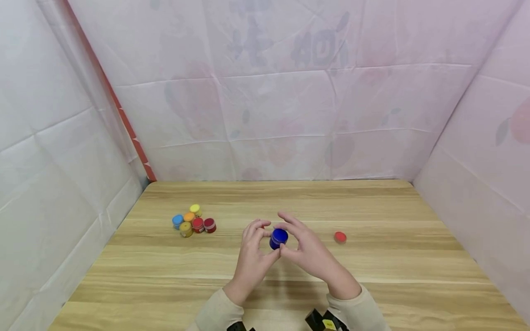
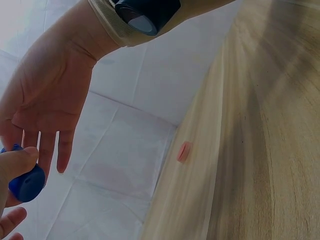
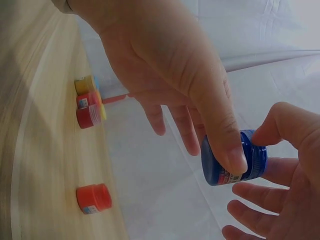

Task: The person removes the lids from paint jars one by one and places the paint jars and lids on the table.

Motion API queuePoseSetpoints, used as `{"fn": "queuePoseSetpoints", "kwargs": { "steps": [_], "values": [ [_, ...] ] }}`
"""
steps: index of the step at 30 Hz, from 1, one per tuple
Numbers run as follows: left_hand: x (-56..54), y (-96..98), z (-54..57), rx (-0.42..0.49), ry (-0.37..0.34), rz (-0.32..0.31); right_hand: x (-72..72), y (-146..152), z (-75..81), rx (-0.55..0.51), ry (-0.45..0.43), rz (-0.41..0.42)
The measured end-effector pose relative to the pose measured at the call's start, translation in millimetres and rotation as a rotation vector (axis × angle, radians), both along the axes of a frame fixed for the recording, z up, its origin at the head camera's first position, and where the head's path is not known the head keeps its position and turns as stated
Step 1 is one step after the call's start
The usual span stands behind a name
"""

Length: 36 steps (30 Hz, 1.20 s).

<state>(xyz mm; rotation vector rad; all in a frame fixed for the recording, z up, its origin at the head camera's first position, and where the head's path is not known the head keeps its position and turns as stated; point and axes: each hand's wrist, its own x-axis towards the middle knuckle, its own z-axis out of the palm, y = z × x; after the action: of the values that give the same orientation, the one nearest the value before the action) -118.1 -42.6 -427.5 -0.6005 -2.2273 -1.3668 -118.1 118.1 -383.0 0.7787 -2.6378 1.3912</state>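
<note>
A blue paint jar is held upright above the table between both hands. My left hand grips its labelled body, the thumb pressed along the side in the right wrist view. My right hand pinches the jar's upper, ribbed part with thumb and fingers. In the right wrist view, a red paint jar with a narrower neck stands on the table; the left hand mostly hides it in the head view. A round red lid lies to the right of the hands.
Several small paint jars stand clustered at the left: a yellow jar, an orange jar, a light blue jar, an ochre jar, a red jar and a dark red jar. White cloth walls surround the wooden table.
</note>
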Motion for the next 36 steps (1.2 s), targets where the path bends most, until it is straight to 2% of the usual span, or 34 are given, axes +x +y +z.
{"fn": "queuePoseSetpoints", "kwargs": {
  "steps": [6, 9, 17, 20, 31, 36],
  "values": [
    [-1.0, -0.2, 1.3, -0.004, -0.004, 0.01, 0.3, 1.5, 3.6, -0.009, -0.017, 0.025],
    [-0.3, -0.2, 2.8, -0.002, -0.009, 0.015, 0.6, 1.7, 4.5, 0.016, 0.019, 0.012],
    [-0.4, 0.1, 5.0, 0.006, -0.025, 0.019, -0.6, -1.1, 4.1, 0.029, 0.049, -0.119],
    [-0.6, 0.3, 5.3, 0.006, -0.031, 0.024, -1.5, -1.9, 3.9, 0.03, 0.065, -0.143],
    [0.2, 1.0, 4.4, -0.007, -0.029, 0.023, 0.5, -2.8, 3.6, 0.047, 0.109, -0.094],
    [3.5, 1.6, 2.9, -0.016, -0.042, 0.024, 3.0, -2.7, 0.7, 0.055, 0.098, -0.064]
  ]
}}
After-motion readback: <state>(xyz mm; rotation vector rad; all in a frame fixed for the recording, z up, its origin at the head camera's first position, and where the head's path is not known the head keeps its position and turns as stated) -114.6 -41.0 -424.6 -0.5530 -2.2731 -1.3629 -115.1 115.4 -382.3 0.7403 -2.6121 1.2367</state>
